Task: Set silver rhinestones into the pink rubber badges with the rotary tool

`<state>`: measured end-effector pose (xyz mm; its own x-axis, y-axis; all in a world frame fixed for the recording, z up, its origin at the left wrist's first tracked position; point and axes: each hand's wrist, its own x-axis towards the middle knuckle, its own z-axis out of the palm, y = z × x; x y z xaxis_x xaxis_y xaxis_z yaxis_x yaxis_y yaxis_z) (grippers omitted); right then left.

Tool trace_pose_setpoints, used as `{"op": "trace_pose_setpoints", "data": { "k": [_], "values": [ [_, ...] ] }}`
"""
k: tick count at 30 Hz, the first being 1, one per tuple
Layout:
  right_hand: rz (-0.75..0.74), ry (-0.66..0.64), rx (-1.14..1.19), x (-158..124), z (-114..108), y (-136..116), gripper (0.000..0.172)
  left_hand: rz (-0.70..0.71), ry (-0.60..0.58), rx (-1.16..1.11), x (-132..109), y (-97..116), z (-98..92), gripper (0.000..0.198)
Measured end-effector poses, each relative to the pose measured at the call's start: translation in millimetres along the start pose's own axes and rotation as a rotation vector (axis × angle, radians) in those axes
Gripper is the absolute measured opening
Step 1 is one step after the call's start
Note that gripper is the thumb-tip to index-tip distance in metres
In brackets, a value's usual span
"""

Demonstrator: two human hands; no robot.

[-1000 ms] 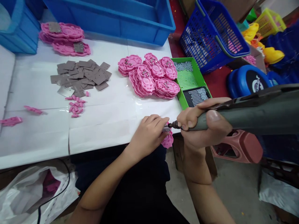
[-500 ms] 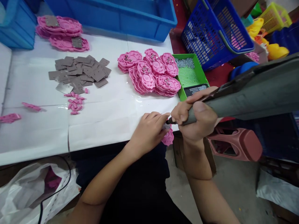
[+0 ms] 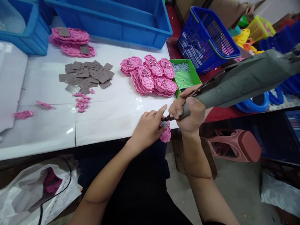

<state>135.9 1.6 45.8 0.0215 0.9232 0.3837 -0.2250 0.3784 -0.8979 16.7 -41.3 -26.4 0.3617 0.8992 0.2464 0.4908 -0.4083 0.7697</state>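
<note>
Pink piece: a small pink plastic piece (image 3: 166, 135) sits at the near edge of the desk (image 3: 105, 125), partly hanging past it, under the fingers of the left hand (image 3: 148, 126) and just below the tool's tip.
Left hand: closed around the pink piece from the left, holding it against the desk edge; the index finger points up and right towards the tip, and the forearm runs in from the lower left.
Right hand: the right hand (image 3: 187, 112) is wrapped tightly around the nose of a grey power screwdriver (image 3: 234, 82), thumb on top, knuckles facing the left hand and almost touching it.
Screwdriver: its dark bit meets the top of the pink piece; the grey body slants up and away to the right.
Near the hands: a pile of finished pink pieces (image 3: 150, 78) lies farther back on the desk, with a green tray (image 3: 186, 78) of small screws beside it on the right.
Farther left: grey squares (image 3: 86, 75) are heaped loosely, with small pink pegs (image 3: 82, 103) just in front of them.
Change: half a second earlier the left fingers are all curled over the piece; now the index finger is raised. The screwdriver body tilts more steeply, and the right hand now covers the dark end of the green tray.
</note>
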Motion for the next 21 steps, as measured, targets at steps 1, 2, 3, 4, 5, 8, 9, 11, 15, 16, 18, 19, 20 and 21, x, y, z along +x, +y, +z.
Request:
{"op": "trace_pose_setpoints", "data": {
  "k": [1, 2, 3, 4, 5, 8, 9, 11, 15, 16, 18, 19, 20, 21],
  "values": [
    [-0.018, 0.086, -0.036, -1.6, 3.1, -0.1, 0.021, 0.005, 0.008, 0.003, -0.5, -1.0, 0.6, 0.071],
    [-0.039, 0.172, -0.072, -2.4, 5.6, -1.3, 0.022, 0.011, 0.016, 0.006, -1.0, -2.0, 1.3, 0.072],
    [-0.067, 0.251, -0.104, -2.1, 7.1, -3.9, 0.022, 0.02, 0.022, 0.007, -1.3, -3.0, 2.0, 0.072],
    [-0.098, 0.317, -0.127, -0.7, 7.2, -8.0, 0.02, 0.03, 0.024, 0.008, -1.7, -3.9, 2.6, 0.072],
    [-0.133, 0.371, -0.141, 1.6, 5.9, -13.5, 0.018, 0.038, 0.025, 0.009, -2.0, -4.5, 3.0, 0.072],
    [-0.262, 0.462, -0.135, 10.8, -6.4, -34.0, 0.012, 0.042, 0.023, 0.021, -3.7, -5.2, 3.2, 0.072],
    [-0.283, 0.47, -0.126, 13.3, -12.1, -40.5, 0.012, 0.043, 0.026, 0.019, -4.6, -4.9, 2.6, 0.071],
    [-0.287, 0.485, -0.114, 15.6, -23.3, -50.6, 0.012, 0.064, 0.038, -0.017, -6.6, -4.2, -1.0, 0.068],
    [-0.208, 0.561, -0.103, 9.6, -35.8, -56.8, 0.012, 0.177, 0.052, -0.118, -8.2, -4.8, -22.3, 0.049],
    [-0.189, 0.568, -0.1, 7.2, -36.6, -56.3, 0.011, 0.22, 0.046, -0.108, -8.1, -6.0, -30.9, 0.038],
    [-0.152, 0.561, -0.086, 3.0, -36.4, -54.8, 0.008, 0.295, 0.026, -0.046, -8.6, -10.1, -50.7, 0.019],
    [-0.134, 0.556, -0.079, 1.5, -35.8, -54.2, 0.007, 0.318, 0.014, -0.005, -9.5, -13.1, -60.9, 0.015],
    [-0.124, 0.563, -0.075, 0.4, -35.1, -54.1, 0.006, 0.327, 0.004, 0.038, -11.0, -16.7, -70.5, 0.015],
    [-0.115, 0.575, -0.072, -0.2, -34.3, -54.5, 0.006, 0.328, -0.009, 0.086, -13.1, -20.9, -79.1, 0.015]
  ]
}}
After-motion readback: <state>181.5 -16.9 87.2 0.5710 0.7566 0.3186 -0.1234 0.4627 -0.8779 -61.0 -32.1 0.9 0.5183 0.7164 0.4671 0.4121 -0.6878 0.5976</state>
